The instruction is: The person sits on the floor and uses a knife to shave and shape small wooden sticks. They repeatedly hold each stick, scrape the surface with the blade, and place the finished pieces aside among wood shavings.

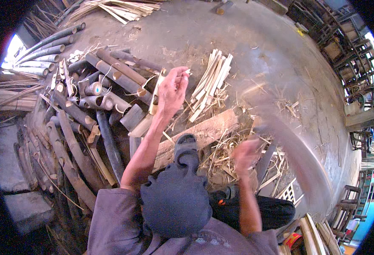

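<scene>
Bamboo strip [156, 95] is standing pinched between the left hand's [172, 91] fingers [182, 74], raised above the log [199, 134] on the floor. Right hand [244, 155] is swinging, blurred, closed on a long blade [297, 153]. Keeping the pinch high, well apart from the blade's path, seems wise.

Pale split bamboo strip [156, 97], upright, pinched in left hand [171, 91].

I note the poles [110, 70] are bamboo, dull grey-brown and weathered, with paler cut ends. The strips [210, 80] are pale split bamboo, matt and fibrous. The block [204, 131] is rough, unfinished wood. The floor [255, 38] looks like matt, dusty grey concrete.
</scene>
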The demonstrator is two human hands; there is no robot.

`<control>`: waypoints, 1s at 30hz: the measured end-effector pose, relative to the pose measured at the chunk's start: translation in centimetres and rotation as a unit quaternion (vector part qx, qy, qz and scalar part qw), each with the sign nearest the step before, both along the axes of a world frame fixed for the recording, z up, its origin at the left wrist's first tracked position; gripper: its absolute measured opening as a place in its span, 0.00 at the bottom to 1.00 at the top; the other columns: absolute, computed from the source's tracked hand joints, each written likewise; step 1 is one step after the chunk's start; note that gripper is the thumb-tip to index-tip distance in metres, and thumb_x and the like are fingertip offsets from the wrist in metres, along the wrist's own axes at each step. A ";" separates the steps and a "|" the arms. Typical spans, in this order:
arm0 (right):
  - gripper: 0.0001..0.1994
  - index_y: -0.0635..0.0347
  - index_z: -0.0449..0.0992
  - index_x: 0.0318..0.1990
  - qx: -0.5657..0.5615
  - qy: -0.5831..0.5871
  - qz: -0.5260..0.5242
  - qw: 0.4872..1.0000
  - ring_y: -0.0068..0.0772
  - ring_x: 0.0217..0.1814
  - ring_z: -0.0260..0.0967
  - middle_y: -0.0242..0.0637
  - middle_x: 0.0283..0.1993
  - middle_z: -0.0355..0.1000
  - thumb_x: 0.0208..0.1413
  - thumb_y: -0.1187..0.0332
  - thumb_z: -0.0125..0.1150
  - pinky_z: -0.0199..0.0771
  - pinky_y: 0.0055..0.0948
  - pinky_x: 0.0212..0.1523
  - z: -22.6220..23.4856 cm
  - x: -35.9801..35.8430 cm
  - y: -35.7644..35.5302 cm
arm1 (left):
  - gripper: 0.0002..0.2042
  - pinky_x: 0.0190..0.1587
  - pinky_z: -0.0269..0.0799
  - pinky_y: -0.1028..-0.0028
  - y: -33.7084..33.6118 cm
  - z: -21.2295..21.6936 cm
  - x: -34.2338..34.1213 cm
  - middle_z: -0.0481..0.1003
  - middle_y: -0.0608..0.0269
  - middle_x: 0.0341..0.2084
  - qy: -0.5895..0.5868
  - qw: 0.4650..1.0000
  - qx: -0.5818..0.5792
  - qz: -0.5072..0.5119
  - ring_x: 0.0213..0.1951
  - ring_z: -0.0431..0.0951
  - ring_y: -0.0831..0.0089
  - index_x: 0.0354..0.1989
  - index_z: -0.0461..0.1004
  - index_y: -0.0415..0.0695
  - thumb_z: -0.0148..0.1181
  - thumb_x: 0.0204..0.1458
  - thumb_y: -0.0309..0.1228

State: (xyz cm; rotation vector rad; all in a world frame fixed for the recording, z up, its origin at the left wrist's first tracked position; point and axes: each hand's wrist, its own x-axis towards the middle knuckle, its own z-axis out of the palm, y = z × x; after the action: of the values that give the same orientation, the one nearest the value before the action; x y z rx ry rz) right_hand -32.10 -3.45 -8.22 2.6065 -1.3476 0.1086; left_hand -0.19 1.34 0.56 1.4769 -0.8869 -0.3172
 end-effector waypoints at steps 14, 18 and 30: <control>0.21 0.66 0.71 0.33 0.393 -0.320 -0.162 0.847 0.53 0.33 0.73 0.53 0.29 0.73 0.57 0.51 0.54 0.70 0.43 0.36 -12.0 -0.4 6.2 | 0.41 0.60 0.52 0.39 -7.2 -19.2 -9.9 0.41 0.50 0.69 -0.344 0.792 0.393 -0.316 0.65 0.52 0.42 0.69 0.46 0.46 0.52 0.52 0.55; 0.19 0.65 0.73 0.35 0.404 -0.388 -0.160 0.813 0.39 0.28 0.70 0.45 0.26 0.71 0.58 0.54 0.54 0.68 0.36 0.32 -12.0 -0.5 7.2 | 0.36 0.59 0.53 0.39 -4.3 -21.4 -11.4 0.42 0.60 0.70 -0.310 0.827 0.357 -0.303 0.63 0.57 0.44 0.68 0.52 0.51 0.52 0.52 0.52; 0.21 0.63 0.71 0.40 0.474 -0.318 -0.190 0.798 0.48 0.36 0.69 0.49 0.31 0.71 0.58 0.50 0.53 0.68 0.40 0.39 -12.1 -0.9 7.0 | 0.34 0.45 0.70 0.61 -13.1 -29.8 -4.2 0.69 0.49 0.45 0.523 0.804 0.155 0.238 0.44 0.72 0.61 0.54 0.53 0.37 0.69 0.45 0.35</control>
State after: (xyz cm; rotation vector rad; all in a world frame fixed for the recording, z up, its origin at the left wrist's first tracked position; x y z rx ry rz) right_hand -32.99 3.53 -20.29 3.0771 -2.7360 0.3497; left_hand -4.40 -11.78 -29.25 1.4524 0.4484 -0.8137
